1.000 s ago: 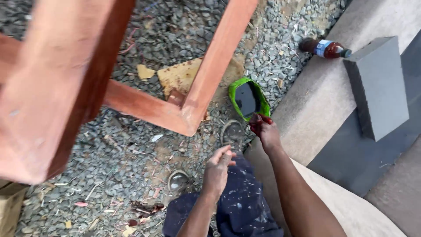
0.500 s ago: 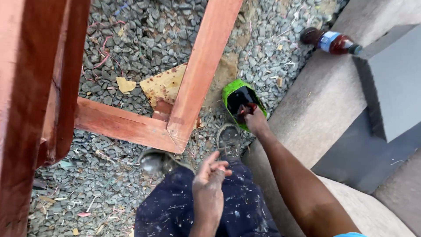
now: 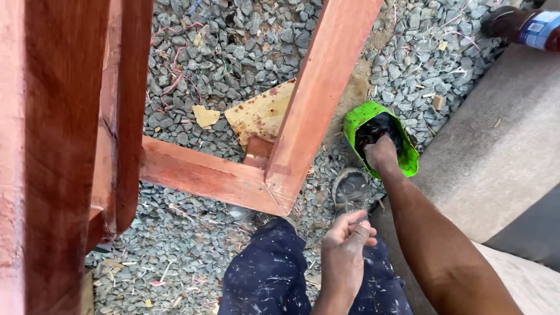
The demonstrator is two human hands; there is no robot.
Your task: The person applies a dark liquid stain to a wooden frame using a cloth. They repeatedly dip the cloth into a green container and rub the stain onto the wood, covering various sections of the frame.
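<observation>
Green container (image 3: 408, 156) at two o'clock: our right hand (image 3: 382, 153) now dipped inside (grip hidden, cannot tell); left hand (image 3: 345, 242) loosely curled, empty.

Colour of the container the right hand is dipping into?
Bright green container with dark contents; the right hand reaches inside. Seen in the head view.

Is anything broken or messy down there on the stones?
The green container looks bent out of shape, its rim squashed, while the right hand dips inside. A torn, spotted scrap of board lies on the gravel behind the wooden frame.
</observation>
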